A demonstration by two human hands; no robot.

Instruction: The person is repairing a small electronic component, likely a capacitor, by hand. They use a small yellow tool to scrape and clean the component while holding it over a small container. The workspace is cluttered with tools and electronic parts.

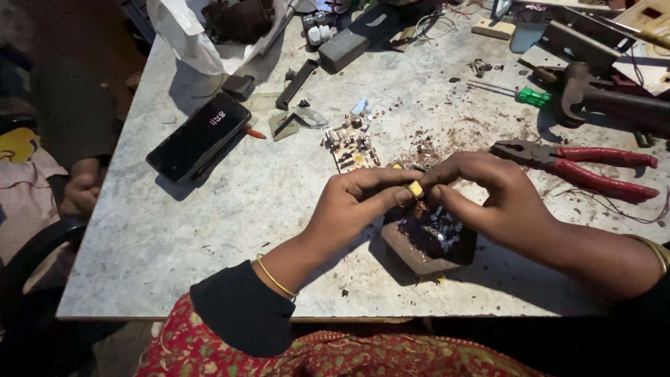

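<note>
Yellow, small rectangular plastic component (416, 188) sits pinched between left hand (359, 202) and right hand (481, 199) fingertips, directly above the dark block-shaped housing (427, 241).

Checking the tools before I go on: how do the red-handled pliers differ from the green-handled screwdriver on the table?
The red-handled pliers are bulky, with two long red grips and dark jaws; the green-handled screwdriver is slim, with one thin shaft and a short green handle. The pliers lie close to the right hand; the screwdriver lies farther back. The pliers' grips point right, as does the screwdriver's handle. Both lie flat on the table, untouched.
</note>
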